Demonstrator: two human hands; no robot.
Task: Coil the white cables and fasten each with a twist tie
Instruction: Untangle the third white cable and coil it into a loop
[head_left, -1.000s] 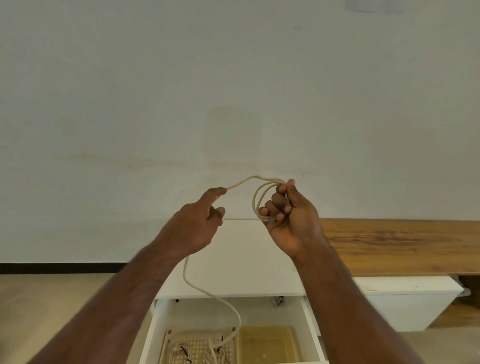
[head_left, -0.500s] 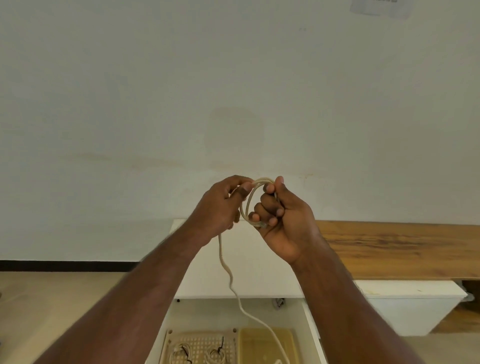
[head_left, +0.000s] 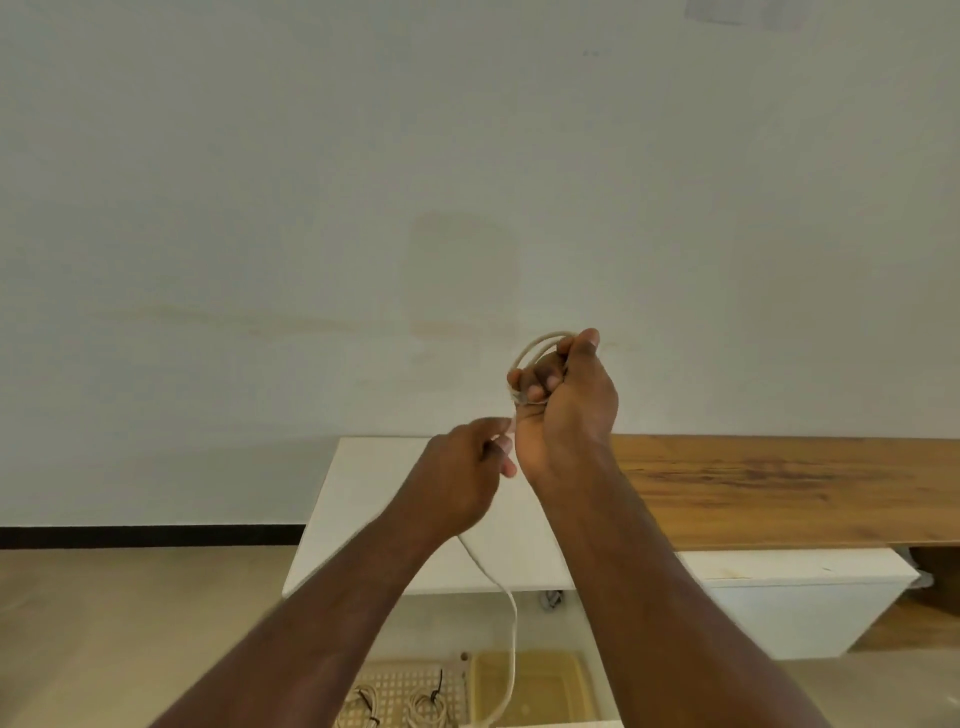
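Just above the white cabinet (head_left: 363, 499), the left hand (head_left: 457, 480) pinches the thin white cable (head_left: 511, 618) between curled fingers; the loose, round cord trails down from it over the open drawer. Up and to the right, the right hand (head_left: 566, 405) closes tightly on a few small loops of the same cable, thumb pressed on top. Right of the cabinet runs a grainy wooden top (head_left: 779, 488).

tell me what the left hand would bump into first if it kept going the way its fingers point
Probably the right hand: the left hand points up-right at its heel, nearly touching, though depth is unclear.
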